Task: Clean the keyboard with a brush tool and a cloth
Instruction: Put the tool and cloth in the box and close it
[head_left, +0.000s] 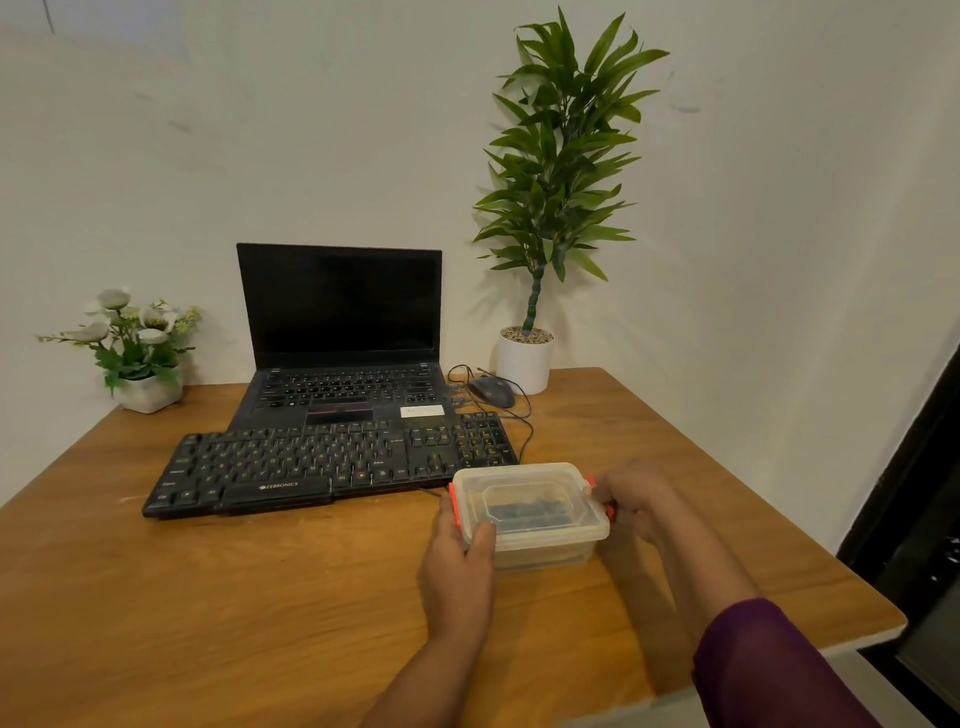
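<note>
The cleaning proper has not begun. The person is at the opening step, with a clear lidded container (530, 506) standing on the desk (208, 597) toward its right edge, just in front of the right end of the keyboard (322, 462). The left hand (457, 551) grips the container's left end, thumb laid over the lid beside an orange clip (453, 506). The right hand (634, 499) is curled round the right end at the other clip. Neither hand holds a brush or a cloth. The keyboard lies untouched across the middle of the desk, its far edge up against the open laptop (343, 332). I judge the next move is to spring both clips and lift the lid, which calls for one hand to steady the box while the other pries. Something dark lies inside, but the cloudy plastic blurs it, and I cannot tell whether it is the brush, the cloth or both. The right fingertips are hidden behind the container, and both forearms are cut off at the bottom of the view.
</note>
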